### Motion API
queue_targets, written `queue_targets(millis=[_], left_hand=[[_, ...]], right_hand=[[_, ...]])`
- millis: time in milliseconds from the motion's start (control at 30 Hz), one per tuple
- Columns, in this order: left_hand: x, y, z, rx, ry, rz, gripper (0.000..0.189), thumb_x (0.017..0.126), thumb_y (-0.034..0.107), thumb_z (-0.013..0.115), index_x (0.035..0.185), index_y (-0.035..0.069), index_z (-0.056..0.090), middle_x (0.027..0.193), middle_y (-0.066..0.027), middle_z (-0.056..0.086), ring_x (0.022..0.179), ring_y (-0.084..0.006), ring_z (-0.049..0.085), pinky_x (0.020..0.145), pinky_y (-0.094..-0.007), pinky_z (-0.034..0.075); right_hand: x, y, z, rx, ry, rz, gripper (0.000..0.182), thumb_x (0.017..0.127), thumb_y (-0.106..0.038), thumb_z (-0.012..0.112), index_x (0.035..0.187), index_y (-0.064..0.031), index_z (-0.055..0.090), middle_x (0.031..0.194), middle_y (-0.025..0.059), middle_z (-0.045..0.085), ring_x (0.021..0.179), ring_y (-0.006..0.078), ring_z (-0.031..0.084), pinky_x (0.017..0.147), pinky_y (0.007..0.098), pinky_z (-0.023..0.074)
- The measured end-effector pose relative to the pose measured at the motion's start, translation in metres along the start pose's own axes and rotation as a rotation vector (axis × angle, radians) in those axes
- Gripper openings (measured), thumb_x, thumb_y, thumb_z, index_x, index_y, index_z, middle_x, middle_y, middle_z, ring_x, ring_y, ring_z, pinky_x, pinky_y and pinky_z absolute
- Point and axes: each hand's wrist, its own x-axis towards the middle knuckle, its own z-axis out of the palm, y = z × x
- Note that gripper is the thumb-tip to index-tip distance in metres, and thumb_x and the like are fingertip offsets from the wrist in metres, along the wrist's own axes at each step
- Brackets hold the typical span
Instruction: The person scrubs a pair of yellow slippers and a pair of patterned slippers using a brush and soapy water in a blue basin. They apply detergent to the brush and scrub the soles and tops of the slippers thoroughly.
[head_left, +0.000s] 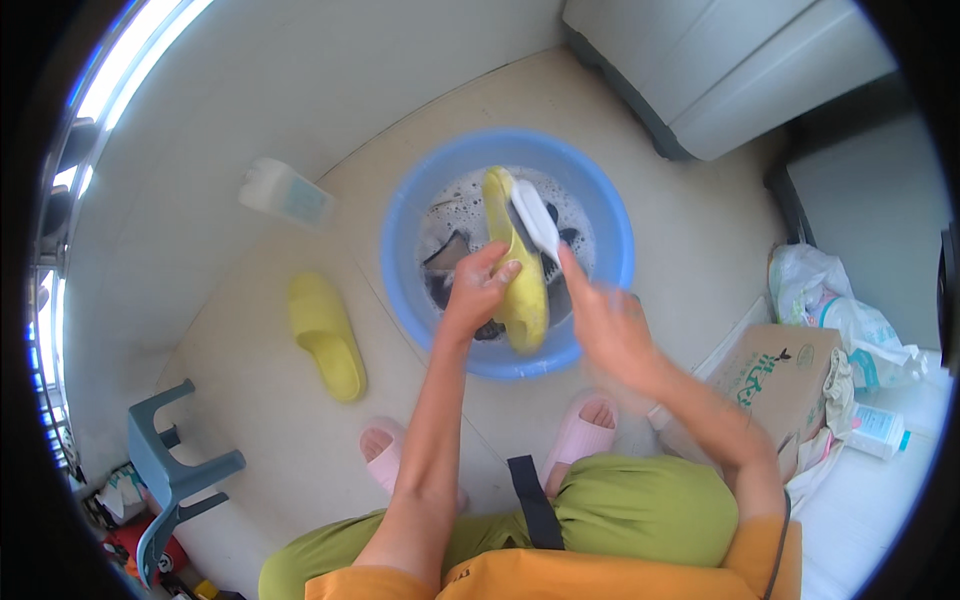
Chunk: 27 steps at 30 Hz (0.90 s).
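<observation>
My left hand (481, 287) grips a wet yellow slide sandal (525, 304) by its strap, tilted above a blue plastic basin (606, 217). In my right hand (611, 326) is the handle of a white scrubbing brush (535, 214), its dark bristles against the sandal's right side. Sudsy water (457, 214) fills the bottom of the basin, with dark items partly sunk in it. A second yellow slide sandal (330, 337) lies on the floor left of the basin.
A white bottle (289, 193) stands by the wall at upper left. A blue-grey plastic stool (176, 465) is at lower left. On the right are a cardboard box (780, 367), plastic bags (847, 315) and a labelled bottle (879, 431). A large grey container (675, 67) stands at upper right.
</observation>
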Motion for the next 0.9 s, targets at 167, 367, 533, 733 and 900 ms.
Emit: queue_targets(millis=[167, 367, 533, 733, 900], left_hand=[[0.006, 0.001, 0.001, 0.096, -0.03, -0.033, 0.019, 0.087, 0.009, 0.059, 0.102, -0.002, 0.061, 0.087, -0.0026, 0.059, 0.082, -0.0086, 0.051, 0.074, -0.025, 0.043], [-0.003, 0.005, 0.001, 0.153, 0.007, -0.001, 0.014, 0.083, 0.008, 0.061, 0.093, -0.002, 0.058, 0.078, -0.0098, 0.057, 0.076, -0.0122, 0.051, 0.07, -0.0293, 0.043], [0.005, 0.008, 0.018, 0.408, -0.016, 0.145, 0.017, 0.08, 0.008, 0.064, 0.091, -0.002, 0.059, 0.076, -0.0201, 0.055, 0.07, -0.0319, 0.054, 0.068, -0.0359, 0.044], [-0.006, 0.046, 0.037, 0.763, 0.009, 0.329, 0.017, 0.077, 0.009, 0.068, 0.091, 0.002, 0.062, 0.079, -0.0176, 0.061, 0.07, -0.0338, 0.056, 0.068, -0.0372, 0.046], [-0.005, 0.081, 0.038, 0.532, 0.104, 0.248, 0.019, 0.078, 0.012, 0.071, 0.095, 0.005, 0.066, 0.075, -0.0089, 0.064, 0.071, -0.0211, 0.062, 0.067, -0.0331, 0.047]], right_hand=[[0.049, 0.017, -0.011, 0.03, 0.071, -0.051, 0.063, 0.072, 0.006, 0.053, 0.133, 0.0052, 0.041, 0.066, 0.0242, 0.061, 0.061, 0.0384, 0.063, 0.056, 0.0451, 0.0509], [-0.002, 0.002, 0.0, 0.029, -0.004, -0.008, 0.062, 0.075, 0.002, 0.052, 0.136, 0.0039, 0.04, 0.066, 0.0255, 0.061, 0.06, 0.0409, 0.063, 0.056, 0.0478, 0.0509], [0.082, 0.043, -0.01, 0.256, 0.141, 0.064, 0.057, 0.084, -0.01, 0.055, 0.136, 0.0056, 0.039, 0.075, 0.0239, 0.063, 0.068, 0.0376, 0.064, 0.061, 0.042, 0.0505], [0.076, 0.046, 0.009, 0.787, 0.208, 0.142, 0.082, 0.07, -0.039, 0.079, 0.132, 0.0044, 0.045, 0.106, 0.0146, 0.064, 0.099, 0.0213, 0.061, 0.086, 0.0303, 0.0468], [0.085, 0.063, 0.013, 1.1, 0.211, 0.003, 0.067, 0.074, -0.023, 0.076, 0.13, 0.0021, 0.048, 0.111, 0.0125, 0.062, 0.105, 0.0194, 0.058, 0.091, 0.0314, 0.045]])
